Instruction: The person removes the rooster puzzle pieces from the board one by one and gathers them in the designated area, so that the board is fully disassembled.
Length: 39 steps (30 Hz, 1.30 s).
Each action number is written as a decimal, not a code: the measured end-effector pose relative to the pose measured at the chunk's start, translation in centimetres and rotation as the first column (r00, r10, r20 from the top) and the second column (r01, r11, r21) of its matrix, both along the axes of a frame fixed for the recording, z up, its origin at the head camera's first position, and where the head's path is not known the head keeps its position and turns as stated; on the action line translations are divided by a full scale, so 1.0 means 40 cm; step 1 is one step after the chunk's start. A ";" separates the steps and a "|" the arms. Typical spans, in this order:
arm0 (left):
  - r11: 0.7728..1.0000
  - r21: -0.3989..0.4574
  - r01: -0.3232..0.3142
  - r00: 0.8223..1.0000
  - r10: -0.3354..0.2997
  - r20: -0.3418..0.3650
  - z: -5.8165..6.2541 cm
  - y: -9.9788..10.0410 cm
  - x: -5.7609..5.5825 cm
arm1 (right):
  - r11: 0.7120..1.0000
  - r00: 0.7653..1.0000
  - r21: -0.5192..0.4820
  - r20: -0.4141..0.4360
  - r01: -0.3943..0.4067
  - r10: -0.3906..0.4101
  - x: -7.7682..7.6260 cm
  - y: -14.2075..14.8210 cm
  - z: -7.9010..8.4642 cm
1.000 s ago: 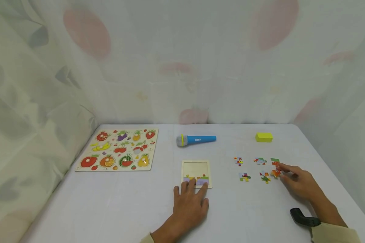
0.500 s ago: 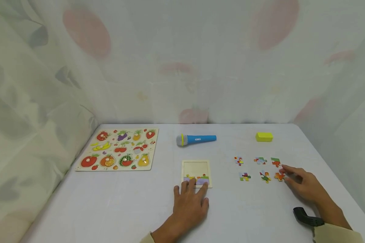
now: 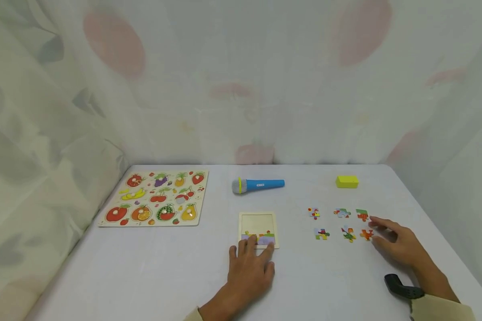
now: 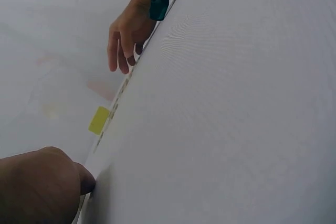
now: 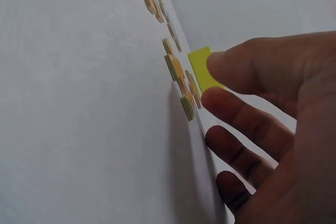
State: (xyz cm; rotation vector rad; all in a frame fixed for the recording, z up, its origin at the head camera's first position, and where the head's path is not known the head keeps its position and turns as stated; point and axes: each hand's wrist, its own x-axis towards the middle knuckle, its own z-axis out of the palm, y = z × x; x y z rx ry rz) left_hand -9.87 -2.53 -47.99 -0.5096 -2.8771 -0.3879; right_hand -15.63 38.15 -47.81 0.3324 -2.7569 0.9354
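My left hand (image 3: 249, 269) rests with spread fingertips on the lower part of a small square puzzle tray (image 3: 240, 223). Purple and yellow puzzle pieces (image 3: 266, 240) lie along the tray's bottom, partly hidden by the fingers. On the right, my right hand (image 3: 399, 245) hovers beside an orange puzzle piece (image 3: 367, 234); thumb and index finger are apart with nothing between them in the right wrist view. Just above that piece lies a green-and-orange piece (image 3: 362, 215). Further left are loose pieces, including a red-and-green one (image 3: 348, 233), a purple-and-green one (image 3: 322, 233) and a pale blue one (image 3: 342, 213).
A fruit peg board (image 3: 154, 198) lies at the back left. Behind the tray is a blue toy microphone (image 3: 259, 185). A yellow block (image 3: 347, 182) stands at the back right. White cloth covers the table, and curtains enclose it.
My right hand has drawn the orange piece slightly down and right, apart from the green-and-orange piece above, and let go of it. My left hand has stayed on the tray.
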 end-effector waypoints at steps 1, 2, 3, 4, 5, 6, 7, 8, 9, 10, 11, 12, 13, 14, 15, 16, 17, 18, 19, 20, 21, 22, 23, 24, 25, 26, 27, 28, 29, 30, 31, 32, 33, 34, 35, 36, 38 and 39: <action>1.000 0.000 0.001 1.000 -0.001 -0.005 0.001 0.000 0.001 | 1.000 1.000 0.003 -0.002 0.003 -0.003 0.000 -0.001 0.001; 1.000 0.003 0.003 1.000 -0.003 -0.014 0.001 0.000 0.001 | 1.000 1.000 0.005 -0.006 0.004 -0.004 0.000 -0.003 0.003; 1.000 0.005 0.005 1.000 -0.005 -0.026 0.002 0.000 0.001 | 1.000 1.000 0.003 -0.012 0.002 -0.002 0.000 -0.005 0.005; 1.000 0.007 0.007 0.999 -0.006 -0.040 0.003 -0.001 0.001 | 1.000 1.000 0.004 -0.025 -0.001 0.001 -0.001 -0.008 0.008; 1.000 0.007 0.007 0.999 -0.007 -0.053 0.003 -0.002 0.001 | 1.000 0.999 -0.004 -0.035 -0.009 0.009 -0.002 -0.012 0.010; 1.000 0.007 0.007 0.998 -0.007 -0.069 0.003 -0.003 0.001 | 1.000 0.999 -0.013 -0.044 -0.019 0.018 -0.004 -0.016 0.011; 1.000 0.011 0.006 0.996 -0.006 -0.085 0.004 -0.004 0.001 | 0.999 0.998 -0.024 -0.055 -0.031 0.029 -0.005 -0.021 0.013; 1.000 0.017 0.004 0.995 -0.003 -0.097 0.004 -0.005 0.000 | 0.998 0.997 -0.036 -0.067 -0.046 0.044 -0.007 -0.027 0.014; 1.000 0.025 0.002 0.994 0.001 -0.106 0.004 -0.006 -0.001 | 0.997 0.995 -0.046 -0.078 -0.061 0.057 -0.008 -0.033 0.016; 0.999 0.035 -0.001 0.994 0.005 -0.112 0.005 -0.008 -0.002 | 0.996 0.994 -0.054 -0.088 -0.076 0.071 -0.010 -0.039 0.016; 0.999 0.047 -0.003 0.993 0.009 -0.115 0.006 -0.008 -0.003 | 0.994 0.992 -0.067 -0.095 -0.092 0.085 -0.011 -0.046 0.017; 0.998 0.067 -0.005 0.993 0.013 -0.118 0.008 -0.009 -0.004 | 0.993 0.990 -0.065 -0.103 -0.103 0.096 -0.012 -0.052 0.019; 0.996 0.091 -0.006 0.992 0.017 -0.121 0.010 -0.010 -0.005 | 0.992 0.988 -0.064 -0.111 -0.112 0.105 -0.013 -0.059 0.021; 0.994 0.112 -0.008 0.992 0.022 -0.125 0.012 -0.011 -0.006 | 0.991 0.987 -0.061 -0.116 -0.123 0.115 -0.015 -0.065 0.024; 0.991 0.135 -0.009 0.991 0.027 -0.131 0.013 -0.012 -0.007 | 0.990 0.985 -0.060 -0.123 -0.130 0.122 -0.016 -0.070 0.026; 0.987 0.159 -0.011 0.990 0.033 -0.135 0.016 -0.013 -0.008 | 0.988 0.983 -0.060 -0.130 -0.139 0.130 -0.017 -0.075 0.028; 0.983 0.183 -0.013 0.989 0.040 -0.140 0.017 -0.013 -0.010 | 0.988 0.981 -0.054 -0.136 -0.146 0.138 -0.019 -0.080 0.030; 0.978 0.209 -0.015 0.988 0.047 -0.147 0.018 -0.014 -0.011 | 0.987 0.979 -0.050 -0.144 -0.153 0.145 -0.020 -0.084 0.032; 0.972 0.235 -0.016 0.987 0.053 -0.153 0.019 -0.015 -0.013 | 0.986 0.977 -0.049 -0.152 -0.161 0.152 -0.022 -0.089 0.034; 0.966 0.258 -0.018 0.985 0.061 -0.159 0.019 -0.016 -0.015 | 0.984 0.975 -0.053 -0.156 -0.169 0.159 -0.024 -0.093 0.035; 0.959 0.284 -0.017 0.984 0.067 -0.164 0.019 -0.017 -0.017 | 0.983 0.974 -0.058 -0.158 -0.173 0.162 -0.026 -0.098 0.037; 0.950 0.311 -0.015 0.983 0.070 -0.168 0.018 -0.019 -0.019 | 0.982 0.974 -0.066 -0.156 -0.179 0.167 -0.028 -0.103 0.039; 0.942 0.336 -0.011 0.982 0.073 -0.173 0.016 -0.020 -0.021 | 0.981 0.973 -0.070 -0.153 -0.182 0.170 -0.029 -0.108 0.041; 0.933 0.359 -0.007 0.982 0.075 -0.176 0.015 -0.021 -0.023 | 0.980 0.974 -0.078 -0.148 -0.184 0.171 -0.030 -0.114 0.043; 0.925 0.380 -0.004 0.981 0.078 -0.178 0.014 -0.023 -0.026 | 0.979 0.976 -0.085 -0.139 -0.183 0.170 -0.031 -0.120 0.047; 0.918 0.397 -0.002 0.981 0.080 -0.179 0.014 -0.026 -0.028 | 0.979 0.977 -0.089 -0.130 -0.181 0.169 -0.032 -0.128 0.051; 0.911 0.413 -0.002 0.981 0.082 -0.177 0.014 -0.028 -0.031 | 0.979 0.977 -0.087 -0.125 -0.182 0.170 -0.034 -0.135 0.055; 0.905 0.425 -0.004 0.981 0.086 -0.174 0.014 -0.032 -0.034 | 0.979 0.978 -0.083 -0.121 -0.183 0.173 -0.035 -0.144 0.060; 0.902 0.431 -0.011 0.981 0.092 -0.168 0.015 -0.035 -0.037 | 0.979 0.977 -0.079 -0.119 -0.187 0.177 -0.037 -0.152 0.065; 0.901 0.433 -0.020 0.983 0.098 -0.158 0.017 -0.039 -0.041 | 0.977 0.975 -0.083 -0.121 -0.196 0.185 -0.040 -0.160 0.070; 0.903 0.429 -0.032 0.984 0.104 -0.145 0.018 -0.044 -0.046 | 0.975 0.973 -0.084 -0.122 -0.206 0.195 -0.043 -0.169 0.076; 0.903 0.427 -0.046 0.986 0.109 -0.125 0.020 -0.049 -0.049 | 0.972 0.970 -0.085 -0.127 -0.220 0.208 -0.045 -0.178 0.081; 0.907 0.417 -0.063 0.988 0.116 -0.101 0.021 -0.054 -0.054 | 0.967 0.965 -0.091 -0.133 -0.237 0.224 -0.048 -0.186 0.085; 0.913 0.400 -0.081 0.990 0.121 -0.076 0.021 -0.060 -0.058 | 0.963 0.962 -0.099 -0.136 -0.252 0.238 -0.051 -0.194 0.089; 0.919 0.382 -0.097 0.991 0.125 -0.050 0.021 -0.066 -0.063 | 0.957 0.958 -0.108 -0.139 -0.268 0.252 -0.054 -0.202 0.092; 0.926 0.361 -0.110 0.992 0.127 -0.024 0.021 -0.072 -0.068 | 0.953 0.954 -0.115 -0.142 -0.282 0.265 -0.056 -0.210 0.094; 0.936 0.327 -0.130 0.991 0.129 0.026 0.019 -0.084 -0.076 | 0.945 0.947 -0.124 -0.146 -0.303 0.285 -0.061 -0.228 0.097; 0.942 0.308 -0.136 0.991 0.128 0.044 0.017 -0.089 -0.080 | 0.938 0.942 -0.134 -0.151 -0.320 0.300 -0.063 -0.238 0.099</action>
